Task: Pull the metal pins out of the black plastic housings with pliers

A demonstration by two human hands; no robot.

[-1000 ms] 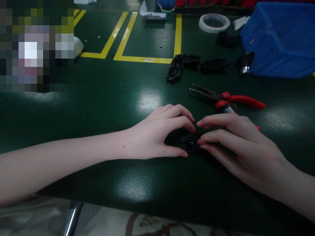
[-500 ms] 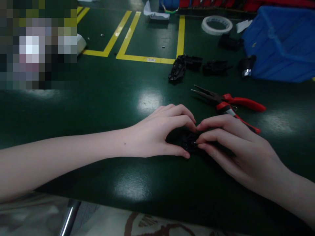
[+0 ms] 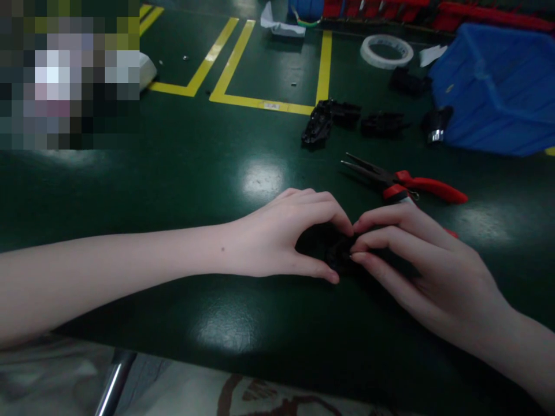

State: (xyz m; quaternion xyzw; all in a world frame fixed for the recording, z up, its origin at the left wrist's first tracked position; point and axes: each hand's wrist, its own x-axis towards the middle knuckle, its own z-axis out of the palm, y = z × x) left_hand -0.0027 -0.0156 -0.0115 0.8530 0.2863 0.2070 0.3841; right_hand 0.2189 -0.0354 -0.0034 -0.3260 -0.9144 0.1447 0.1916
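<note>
At the bottom of the frame, one cream cloth with a brown printed pattern (image 3: 260,398) and one shiny metal tube (image 3: 115,381) lie before the edge of the glossy dark-green tabletop (image 3: 151,306). Just right of the frame's centre is a single small black plastic part (image 3: 333,254), low against that surface. The bare left hand (image 3: 288,231) is closed round it, thumb at the near side and curled fingers at the far side, probably to keep it from sliding. The bare right hand (image 3: 433,277) comes from the lower right with thumb and index fingertips together at the part's right end; whether they pinch the part itself or something tiny cannot be told. This looks like one hand steadying while the other does the fine work.

Beyond the right hand lies one pair of red-handled long-nosed pliers (image 3: 390,182), jaws apart, seemingly parked within easy reach. Farther, in the upper right, are four dark moulded plastic pieces (image 3: 317,124), as far as the dimness allows counting, plus one black piece with a silver band (image 3: 437,124) beside one blue plastic bin (image 3: 498,92). One white tape roll (image 3: 387,52) lies near the top.
</note>
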